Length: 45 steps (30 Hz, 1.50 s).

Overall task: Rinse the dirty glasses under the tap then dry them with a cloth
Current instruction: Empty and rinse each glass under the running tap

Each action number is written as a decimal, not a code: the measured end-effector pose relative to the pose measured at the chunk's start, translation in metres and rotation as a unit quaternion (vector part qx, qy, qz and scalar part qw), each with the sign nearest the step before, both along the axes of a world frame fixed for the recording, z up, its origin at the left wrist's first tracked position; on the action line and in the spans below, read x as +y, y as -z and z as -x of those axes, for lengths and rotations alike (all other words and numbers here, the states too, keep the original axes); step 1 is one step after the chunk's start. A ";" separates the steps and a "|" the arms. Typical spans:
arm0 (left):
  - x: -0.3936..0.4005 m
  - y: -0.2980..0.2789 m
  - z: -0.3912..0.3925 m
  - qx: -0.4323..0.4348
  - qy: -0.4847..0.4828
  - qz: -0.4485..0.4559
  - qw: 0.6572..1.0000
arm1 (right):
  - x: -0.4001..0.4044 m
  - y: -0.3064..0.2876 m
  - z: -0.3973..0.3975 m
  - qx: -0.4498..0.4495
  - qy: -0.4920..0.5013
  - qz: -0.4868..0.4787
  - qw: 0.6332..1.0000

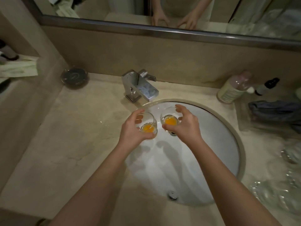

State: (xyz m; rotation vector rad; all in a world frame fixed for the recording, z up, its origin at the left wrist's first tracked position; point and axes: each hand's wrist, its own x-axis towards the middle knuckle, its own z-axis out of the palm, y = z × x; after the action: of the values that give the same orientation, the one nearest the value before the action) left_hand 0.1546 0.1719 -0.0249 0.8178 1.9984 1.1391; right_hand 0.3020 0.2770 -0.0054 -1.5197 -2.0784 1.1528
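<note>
Glasses with orange dregs, left glass (pixel 149 123) gripped by left hand (pixel 132 132), right glass (pixel 169 119) by right hand (pixel 185 123), seemingly over sink (pixel 228 128)

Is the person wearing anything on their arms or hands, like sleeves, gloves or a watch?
No. Both forearms are bare all the way to the bottom of the picture, with no sleeves showing. The left hand and the right hand have no gloves, and no rings, watch or bracelet can be seen on the fingers or wrists.

I held two glasses over the sink (pixel 228 132), one glass (pixel 147 123) in my left hand (pixel 135 132), the other glass (pixel 169 119) in my right hand (pixel 187 124). Right of the sink stood two bottles, one large (pixel 232 88), one small (pixel 267 85). One tap (pixel 140 87) stood behind it.
</note>
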 end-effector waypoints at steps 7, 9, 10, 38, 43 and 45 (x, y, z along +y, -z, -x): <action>0.028 0.001 -0.018 -0.064 -0.065 -0.015 0.996 | 0.062 -0.003 -0.001 -0.009 0.000 -0.016 1.000; 0.033 -0.001 -0.018 -0.062 -0.062 -0.013 0.996 | 0.077 -0.003 0.003 -0.016 0.000 -0.026 1.000; 0.034 -0.002 -0.018 -0.060 -0.057 -0.010 0.997 | 0.085 -0.003 0.005 -0.019 0.000 -0.028 0.999; 0.045 0.038 0.005 -0.046 -0.011 -0.044 0.998 | 0.130 0.010 0.029 -0.034 0.031 -0.026 0.999; 0.045 0.040 0.013 -0.055 0.011 -0.058 0.997 | 0.130 0.008 0.033 -0.035 0.035 -0.033 0.998; 0.046 0.042 0.014 -0.059 0.011 -0.065 0.996 | 0.127 0.009 0.035 -0.044 0.030 -0.053 0.997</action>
State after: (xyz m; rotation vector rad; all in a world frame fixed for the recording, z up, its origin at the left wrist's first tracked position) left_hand 0.1403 0.2177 -0.0674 0.8155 1.8294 1.2862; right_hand 0.2673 0.4044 -0.0142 -1.5966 -2.0988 0.9544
